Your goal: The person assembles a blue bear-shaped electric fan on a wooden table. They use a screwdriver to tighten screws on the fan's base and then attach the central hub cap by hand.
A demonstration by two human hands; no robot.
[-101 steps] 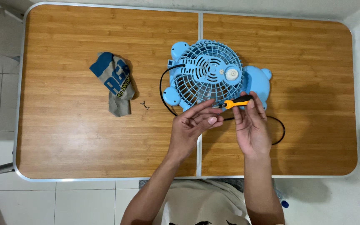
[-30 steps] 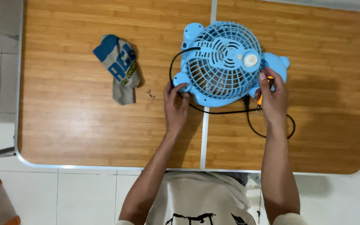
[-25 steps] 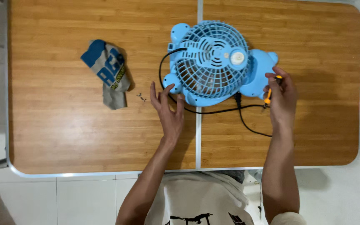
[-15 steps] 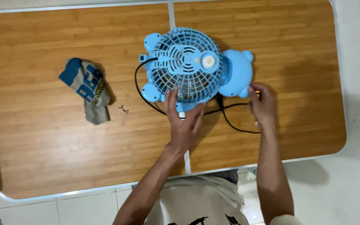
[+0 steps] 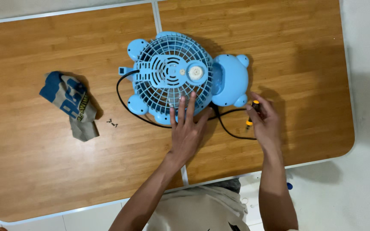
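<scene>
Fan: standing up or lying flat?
Lying flat: the blue fan rests grille-up on the table, left hand pressing its grille.

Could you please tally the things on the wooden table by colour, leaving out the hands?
Blue: 1, the fan
Blue and grey: 1, the crumpled cloth
Black: 1, the cord from the fan
Orange and black: 1, the screwdriver in the right hand
Dark: 1, the small cluster of screws
Total: 5
</scene>
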